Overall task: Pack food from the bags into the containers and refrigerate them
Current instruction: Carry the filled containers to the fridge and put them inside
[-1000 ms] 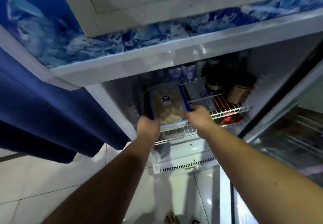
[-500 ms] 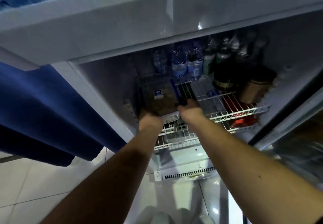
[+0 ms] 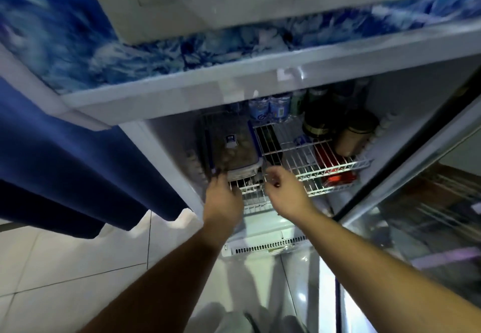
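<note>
Container now sits on the fridge's wire shelf, left side, pushed in toward the far wall. Both hands have let go since half a second ago, when they gripped its near end. Left hand is just near its near-left corner, fingers loose, contact unclear from blur. Right hand is pulled back, fingers loosely curled, grasping nothing. Bottles and jars at far right.
</note>
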Tool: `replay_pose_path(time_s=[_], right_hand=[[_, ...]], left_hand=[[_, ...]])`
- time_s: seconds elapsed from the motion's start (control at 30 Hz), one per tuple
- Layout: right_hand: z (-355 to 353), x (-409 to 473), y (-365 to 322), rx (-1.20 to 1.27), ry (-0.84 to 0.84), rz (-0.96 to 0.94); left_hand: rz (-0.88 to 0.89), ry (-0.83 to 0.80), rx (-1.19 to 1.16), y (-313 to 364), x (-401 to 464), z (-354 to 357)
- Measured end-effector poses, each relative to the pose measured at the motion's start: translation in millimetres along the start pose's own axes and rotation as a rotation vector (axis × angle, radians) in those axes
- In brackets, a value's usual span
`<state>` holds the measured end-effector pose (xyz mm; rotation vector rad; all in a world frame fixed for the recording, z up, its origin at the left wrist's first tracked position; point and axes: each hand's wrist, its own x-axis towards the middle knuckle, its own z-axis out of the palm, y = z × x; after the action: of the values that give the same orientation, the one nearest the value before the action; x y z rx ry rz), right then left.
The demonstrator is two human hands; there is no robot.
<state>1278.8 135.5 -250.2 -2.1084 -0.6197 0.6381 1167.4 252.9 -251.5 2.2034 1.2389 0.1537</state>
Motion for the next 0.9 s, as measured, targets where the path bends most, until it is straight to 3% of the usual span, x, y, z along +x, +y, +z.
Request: replay_pose_path(time_s=[0.2, 0.4, 0.6, 0.9], right_hand=[[-3, -66, -8, -0.217, -0.226, -0.029], [-6, -130, -19, -0.532, -0.492, -0.137], [22, -163, -41, -0.615, -0.693, -0.236], [115, -217, -143, -0.662, -0.831, -0.583]], left_hand=[[0.077, -0.205, 0.113, -11, -63, -42], [-0.052, -0.268, 0.110, -30, -107, -106], [-0.207, -0.125, 0.092, -66, -163, -153], [-0.513, 0.080, 0.042, -137, -297, -201]])
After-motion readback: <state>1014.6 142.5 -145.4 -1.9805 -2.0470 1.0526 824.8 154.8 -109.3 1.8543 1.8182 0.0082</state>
